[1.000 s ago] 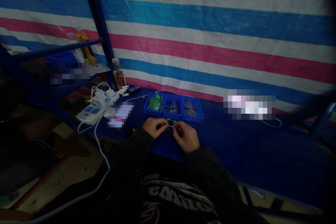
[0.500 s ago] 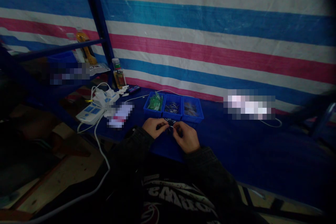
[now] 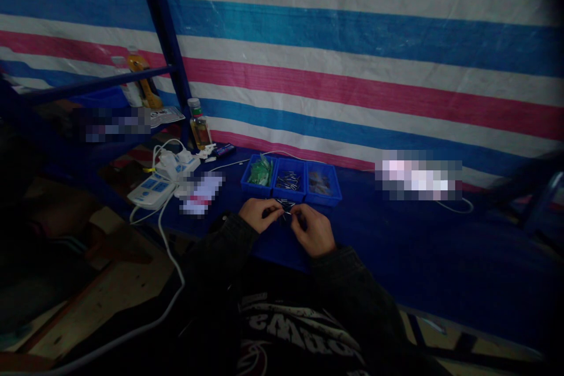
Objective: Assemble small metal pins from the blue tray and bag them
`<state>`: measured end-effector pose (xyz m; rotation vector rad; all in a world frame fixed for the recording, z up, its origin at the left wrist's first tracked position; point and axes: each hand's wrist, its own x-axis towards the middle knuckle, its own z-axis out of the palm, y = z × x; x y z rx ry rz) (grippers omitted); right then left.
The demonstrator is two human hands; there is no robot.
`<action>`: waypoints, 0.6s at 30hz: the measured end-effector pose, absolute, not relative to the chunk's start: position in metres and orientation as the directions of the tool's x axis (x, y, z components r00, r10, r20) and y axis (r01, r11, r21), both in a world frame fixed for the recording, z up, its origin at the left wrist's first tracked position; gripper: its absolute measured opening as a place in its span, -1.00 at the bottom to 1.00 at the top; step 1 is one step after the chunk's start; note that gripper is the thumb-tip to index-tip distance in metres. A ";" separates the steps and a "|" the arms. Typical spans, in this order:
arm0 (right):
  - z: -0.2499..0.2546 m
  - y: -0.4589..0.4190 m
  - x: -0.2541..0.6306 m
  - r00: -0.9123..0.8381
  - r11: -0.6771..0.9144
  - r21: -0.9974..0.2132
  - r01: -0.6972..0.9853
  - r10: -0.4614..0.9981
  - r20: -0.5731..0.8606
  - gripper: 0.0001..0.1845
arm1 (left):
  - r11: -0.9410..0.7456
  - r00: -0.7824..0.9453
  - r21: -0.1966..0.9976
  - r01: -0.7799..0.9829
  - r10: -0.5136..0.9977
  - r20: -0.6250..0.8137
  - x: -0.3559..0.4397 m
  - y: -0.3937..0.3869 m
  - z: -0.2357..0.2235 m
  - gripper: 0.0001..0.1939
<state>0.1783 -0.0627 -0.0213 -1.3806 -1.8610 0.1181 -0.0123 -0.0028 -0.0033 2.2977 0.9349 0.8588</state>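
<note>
Both the left hand and right hand pinch with nearly closed fingers one small metal part, seemingly because it is so tiny, with blue bins at 12 o'clock.

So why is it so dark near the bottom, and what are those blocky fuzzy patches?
Head view: the pink, white and blue striped tarp stays bright, the dark sleeve fades into shadow. Head view: the pixelated patches are blurred, hiding whatever lies beneath.
</note>
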 end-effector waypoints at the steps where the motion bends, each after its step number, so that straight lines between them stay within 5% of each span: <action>1: -0.021 -0.063 0.178 -0.090 0.403 -0.500 0.766 0.838 0.537 -0.84 | -0.633 0.560 0.650 0.421 0.745 0.363 -0.012 -0.003 -0.003 -0.80; 18: -0.019 -0.064 0.177 -0.084 0.396 -0.512 0.762 0.844 0.529 -0.86 | -0.628 0.583 0.659 0.414 0.739 0.338 -0.012 -0.002 -0.003 -0.79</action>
